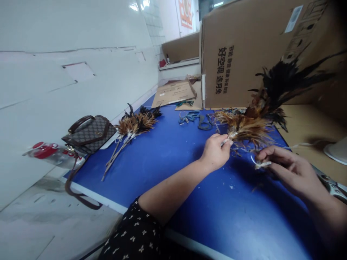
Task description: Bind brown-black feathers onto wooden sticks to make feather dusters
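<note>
Closed around the bound base of a feather bunch, my left hand (pixel 217 151) is above the blue table. The feather bunch (pixel 255 119) fans out to the upper right, brown near the grip and black at the far tips. To the right, my right hand (pixel 291 169) pinches a small feather (pixel 261 164) with a pale quill, apart from the bunch. Loose feathers and fluff lie behind the hands, partly covered by the bunch. Finished-looking feather dusters (pixel 138 124) with thin sticks (pixel 116 159) rest on the table at the left.
A handbag (pixel 90 135) and a clear bottle with a red label (pixel 54 153) are at the left edge. Blue strips (pixel 189 117) lie mid-table. Behind stands a large cardboard box (pixel 244 54). At the right are scissors (pixel 332 186) and a pale round object (pixel 337 151).
</note>
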